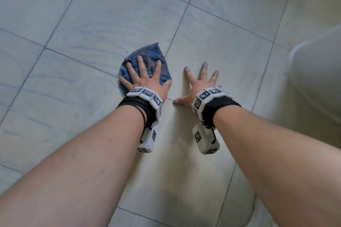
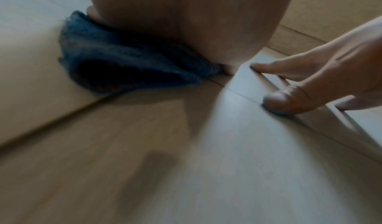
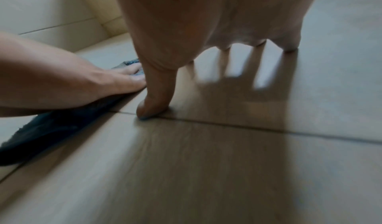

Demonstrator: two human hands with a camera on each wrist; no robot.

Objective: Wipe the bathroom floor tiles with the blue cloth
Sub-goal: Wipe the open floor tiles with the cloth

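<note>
Left grip (image 1: 147, 81) splayed flat on blue cloth (image 1: 147, 57); right grip (image 1: 198, 86) splayed on bare tiles (image 1: 230, 42) just beside.

Open floor tiles (image 1: 92, 14) lie ahead and left of the blue cloth (image 1: 147, 55). The right hand (image 1: 198, 86), spread flat, blocks the cloth's right side. A pale bulky object (image 1: 317, 79) stands far right.

Pale rounded fixture (image 1: 317, 83) at right, tagged wristbands (image 1: 145, 96) with black straps

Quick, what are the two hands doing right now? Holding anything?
Left hand: open, fingers spread flat, pressing the blue cloth onto the floor tiles.
Right hand: open, fingers spread on the bare tiles, holding nothing.
</note>
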